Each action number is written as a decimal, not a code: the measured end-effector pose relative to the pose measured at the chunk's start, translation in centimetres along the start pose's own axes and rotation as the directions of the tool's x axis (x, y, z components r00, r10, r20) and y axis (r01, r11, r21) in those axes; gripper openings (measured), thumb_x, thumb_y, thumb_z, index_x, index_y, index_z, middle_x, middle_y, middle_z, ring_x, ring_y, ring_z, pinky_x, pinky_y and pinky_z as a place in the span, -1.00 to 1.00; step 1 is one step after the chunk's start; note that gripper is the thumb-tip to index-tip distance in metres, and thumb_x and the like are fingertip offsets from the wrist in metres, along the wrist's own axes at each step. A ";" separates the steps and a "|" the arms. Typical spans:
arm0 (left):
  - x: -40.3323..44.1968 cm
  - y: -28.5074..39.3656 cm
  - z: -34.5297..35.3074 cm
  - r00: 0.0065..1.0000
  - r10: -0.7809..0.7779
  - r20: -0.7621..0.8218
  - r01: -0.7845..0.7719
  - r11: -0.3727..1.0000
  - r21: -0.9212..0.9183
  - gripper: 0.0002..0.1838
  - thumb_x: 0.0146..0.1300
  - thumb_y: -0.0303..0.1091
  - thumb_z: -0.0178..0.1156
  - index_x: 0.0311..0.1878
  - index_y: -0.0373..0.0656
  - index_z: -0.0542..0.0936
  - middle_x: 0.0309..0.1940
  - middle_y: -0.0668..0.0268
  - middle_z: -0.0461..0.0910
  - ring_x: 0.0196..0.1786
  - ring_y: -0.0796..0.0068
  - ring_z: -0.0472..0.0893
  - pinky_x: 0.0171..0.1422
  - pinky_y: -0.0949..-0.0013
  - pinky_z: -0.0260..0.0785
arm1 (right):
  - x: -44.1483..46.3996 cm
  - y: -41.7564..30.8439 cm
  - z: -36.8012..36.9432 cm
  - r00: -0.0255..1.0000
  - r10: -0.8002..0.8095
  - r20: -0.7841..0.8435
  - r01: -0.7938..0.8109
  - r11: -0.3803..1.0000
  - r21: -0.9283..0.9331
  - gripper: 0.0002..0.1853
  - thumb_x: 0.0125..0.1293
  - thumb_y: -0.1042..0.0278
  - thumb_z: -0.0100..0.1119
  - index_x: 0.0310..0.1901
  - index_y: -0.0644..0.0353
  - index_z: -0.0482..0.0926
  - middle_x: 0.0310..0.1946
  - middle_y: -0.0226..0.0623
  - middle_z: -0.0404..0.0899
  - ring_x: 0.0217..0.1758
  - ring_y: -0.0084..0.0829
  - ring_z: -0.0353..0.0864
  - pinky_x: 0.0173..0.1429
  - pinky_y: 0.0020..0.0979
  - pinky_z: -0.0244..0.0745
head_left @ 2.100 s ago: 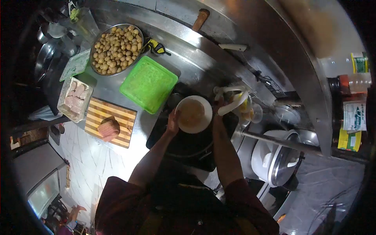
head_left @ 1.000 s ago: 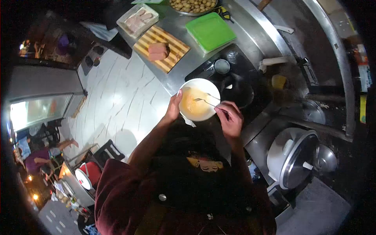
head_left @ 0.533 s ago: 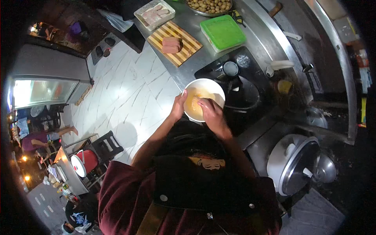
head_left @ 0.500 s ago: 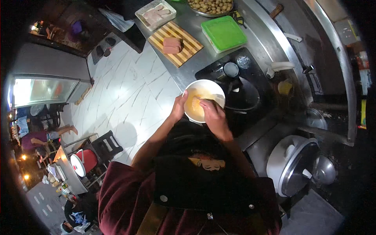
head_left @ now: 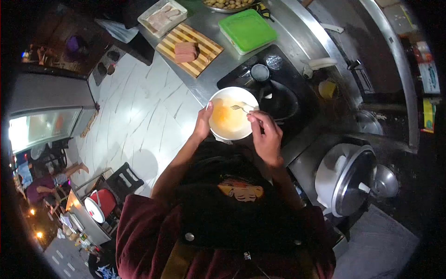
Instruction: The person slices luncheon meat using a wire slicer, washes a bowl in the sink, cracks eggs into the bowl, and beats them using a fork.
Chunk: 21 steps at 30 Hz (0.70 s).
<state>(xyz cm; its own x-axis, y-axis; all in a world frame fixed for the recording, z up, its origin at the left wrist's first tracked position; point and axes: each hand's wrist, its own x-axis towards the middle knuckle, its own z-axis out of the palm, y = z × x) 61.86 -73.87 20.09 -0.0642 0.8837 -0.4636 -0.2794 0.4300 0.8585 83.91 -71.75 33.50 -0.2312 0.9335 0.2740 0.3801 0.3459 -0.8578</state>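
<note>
A white bowl [head_left: 248, 126] sits in front of my apron, with a yellow liquid like beaten egg [head_left: 224, 114] in it. My left hand [head_left: 203, 122] grips its left side, thumb over the rim. In the fingers of my right hand [head_left: 268, 136] is a metal fork [head_left: 241, 109], its tines over the liquid at the bowl's upper right. Whether the tines touch the liquid I cannot tell. Beyond the bowl, a striped wooden cutting board [head_left: 207, 52] carries pink meat slices [head_left: 186, 52].
A green-lidded container [head_left: 247, 29], a white tub [head_left: 145, 25] of pale floured-looking pieces and a pan of small potatoes [head_left: 228, 4] stand on the steel counter. A small cup [head_left: 260, 72] rests on the black panel [head_left: 241, 76]. At right is a large lidded pot [head_left: 331, 179].
My right hand has drawn back toward the bowl's right rim, and the fork's tines now show. The bowl's contents are more visible. The view has shifted a little.
</note>
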 end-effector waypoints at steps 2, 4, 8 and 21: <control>0.1 0.6 0.4 0.999 0.055 0.000 -0.054 0.996 0.071 -0.09 0.54 0.38 -0.19 0.33 -0.46 0.48 0.13 0.02 0.64 0.16 0.28 0.62 0.33 0.24 0.41 | 0.0 0.5 -1.4 0.976 0.215 0.034 -0.217 0.973 0.081 -0.80 0.50 0.52 0.16 0.06 0.40 0.61 -0.15 -0.14 0.75 -0.07 -0.43 0.78 0.02 -0.42 0.65; 0.3 1.2 1.1 0.999 0.053 0.006 -0.053 0.995 0.083 -0.10 0.53 0.37 -0.18 0.34 -0.45 0.47 0.13 0.03 0.64 0.16 0.28 0.62 0.33 0.23 0.42 | -0.1 1.6 -1.5 0.958 0.277 -0.067 -0.252 0.933 0.258 -0.82 0.48 0.52 0.18 0.02 0.39 0.62 -0.17 -0.10 0.74 -0.09 -0.39 0.78 -0.02 -0.43 0.63; 0.6 2.2 2.0 0.999 -0.011 0.045 0.006 0.996 0.090 -0.13 0.53 0.33 -0.10 0.37 -0.43 0.45 0.17 0.03 0.61 0.21 0.28 0.58 0.36 0.23 0.37 | -0.1 2.1 -2.8 0.990 0.052 -0.134 -0.065 0.993 -0.096 -0.82 0.53 0.47 0.12 0.02 0.37 0.61 -0.26 -0.14 0.71 -0.24 -0.40 0.73 -0.08 -0.36 0.60; 2.5 4.0 6.7 0.998 0.052 0.034 -0.057 0.985 0.163 -0.22 0.55 0.27 -0.05 0.29 -0.40 0.54 0.06 0.07 0.67 0.10 0.33 0.62 0.26 0.28 0.42 | -2.8 4.7 -4.7 0.872 0.399 -0.285 -0.410 0.912 0.021 -0.74 0.59 0.29 -0.02 -0.01 0.27 0.61 -0.42 -0.20 0.65 -0.32 -0.35 0.72 -0.14 -0.34 0.54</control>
<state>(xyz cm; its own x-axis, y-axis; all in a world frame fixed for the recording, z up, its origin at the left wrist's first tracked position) 67.04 -68.71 23.84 -0.0458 0.9107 -0.4104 -0.1157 0.4032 0.9077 90.56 -72.26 30.79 0.2055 0.9784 0.0210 0.4229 -0.0694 -0.9035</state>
